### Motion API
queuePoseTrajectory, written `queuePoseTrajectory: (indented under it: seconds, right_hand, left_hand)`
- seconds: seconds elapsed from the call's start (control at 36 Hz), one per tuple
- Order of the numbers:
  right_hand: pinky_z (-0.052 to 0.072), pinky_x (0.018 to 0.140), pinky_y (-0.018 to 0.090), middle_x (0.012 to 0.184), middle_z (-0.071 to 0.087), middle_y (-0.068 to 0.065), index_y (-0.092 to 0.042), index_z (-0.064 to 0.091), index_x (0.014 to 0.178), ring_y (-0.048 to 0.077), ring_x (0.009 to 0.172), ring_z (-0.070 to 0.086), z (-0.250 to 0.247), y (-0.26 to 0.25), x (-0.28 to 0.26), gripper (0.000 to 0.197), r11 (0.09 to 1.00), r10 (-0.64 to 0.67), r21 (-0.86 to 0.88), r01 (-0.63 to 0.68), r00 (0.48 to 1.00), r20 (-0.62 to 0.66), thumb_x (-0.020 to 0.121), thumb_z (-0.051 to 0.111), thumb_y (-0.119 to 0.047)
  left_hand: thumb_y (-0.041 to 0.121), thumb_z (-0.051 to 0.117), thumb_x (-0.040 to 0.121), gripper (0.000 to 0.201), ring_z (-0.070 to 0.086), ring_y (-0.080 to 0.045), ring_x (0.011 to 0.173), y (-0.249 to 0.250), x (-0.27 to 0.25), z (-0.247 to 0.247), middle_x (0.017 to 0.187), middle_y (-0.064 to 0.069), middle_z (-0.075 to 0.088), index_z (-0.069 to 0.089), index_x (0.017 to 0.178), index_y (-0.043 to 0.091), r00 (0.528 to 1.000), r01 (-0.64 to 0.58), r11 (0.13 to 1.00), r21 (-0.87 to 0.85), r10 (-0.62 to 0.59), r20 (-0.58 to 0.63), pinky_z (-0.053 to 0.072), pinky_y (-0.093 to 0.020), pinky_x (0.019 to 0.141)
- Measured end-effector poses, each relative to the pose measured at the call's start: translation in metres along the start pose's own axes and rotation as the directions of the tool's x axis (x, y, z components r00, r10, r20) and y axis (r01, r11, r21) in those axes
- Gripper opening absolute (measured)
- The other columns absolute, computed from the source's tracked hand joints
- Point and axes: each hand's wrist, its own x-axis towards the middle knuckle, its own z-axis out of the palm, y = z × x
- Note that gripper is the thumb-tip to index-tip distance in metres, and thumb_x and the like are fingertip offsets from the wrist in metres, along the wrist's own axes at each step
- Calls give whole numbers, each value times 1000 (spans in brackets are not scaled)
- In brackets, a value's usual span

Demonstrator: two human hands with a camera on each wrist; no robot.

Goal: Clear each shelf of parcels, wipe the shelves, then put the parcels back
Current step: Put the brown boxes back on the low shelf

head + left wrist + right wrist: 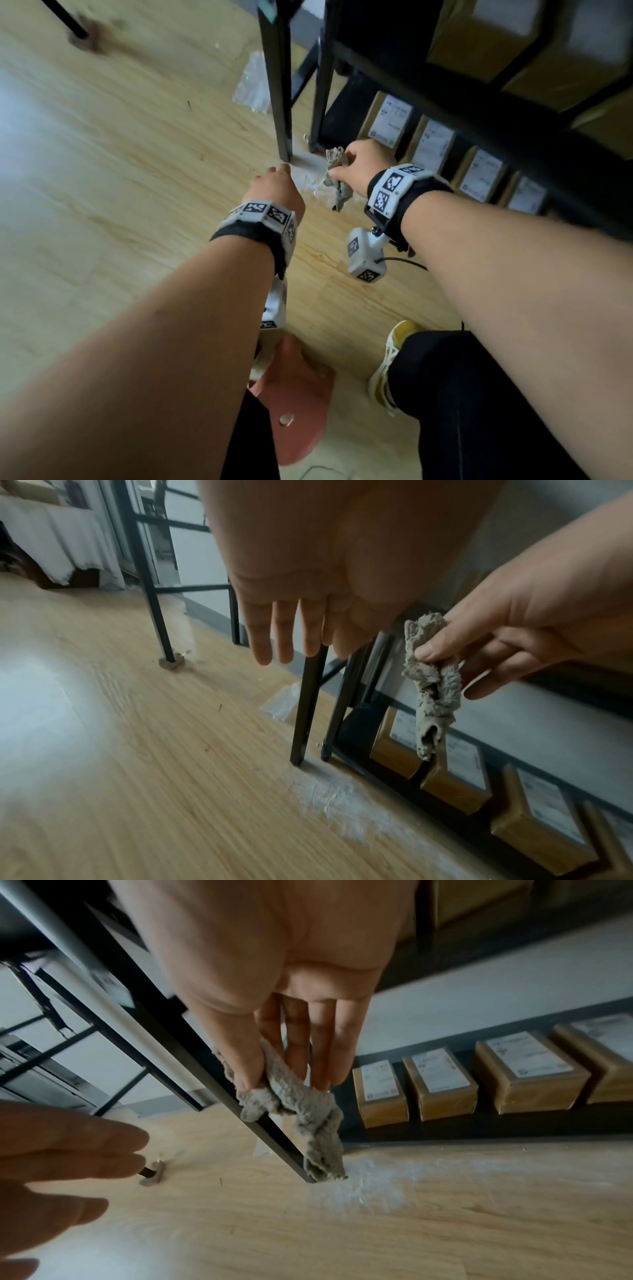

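Two hands are held low over the floor beside the bottom shelf. A grey rag (294, 1110) is pinched by the right hand (363, 164) between thumb and fingers, so that it hangs bunched and twisted with its free end close above a pale dusty patch (342, 799) on the floor (137, 171). The left hand (277, 188) is empty, its fingers straight and relaxed, near a black leg (308, 704) of a neighbouring frame. Just beyond the rag, the shelf (479, 1123) is seen to carry four or more brown parcels (440, 1083) in a row, white labels up, standing apart from each other. It is judged that this shelf has not yet been cleared, so wiping is best deferred: the parcels would be lifted out one at a time with the free hand and set well aside on the floor. For the wipe, the rag is better spread flat under the palm than held twisted, and drawn from the back of the shelf to its front edge, corners included.
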Motion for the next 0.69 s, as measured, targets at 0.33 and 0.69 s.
queuePoseTrajectory:
  seconds: [0.33, 0.69]
  right_hand:
    - [35, 58, 25, 90, 65, 6, -9, 63, 95, 23, 81, 59, -151, -129, -114, 27, 999, -52, -17, 51, 996, -66, 85, 68, -33]
    - [45, 68, 32, 86, 65, 6, -10, 59, 88, 28, 84, 59, -282, -244, -134, 17, 979, -204, -43, 200, 939, -278, 86, 61, -27]
  left_hand:
    - [1, 40, 89, 57, 41, -30, 126, 20, -141, -182, 143, -10, 39, 30, 143, 12, 989, 14, 999, -52, -22, -145, 41, -40, 98]
    - [1, 41, 87, 61, 41, -32, 127, 45, -163, -323, 144, -11, 38, 27, 145, 11, 960, -41, 993, -111, 9, -279, 42, -42, 101]
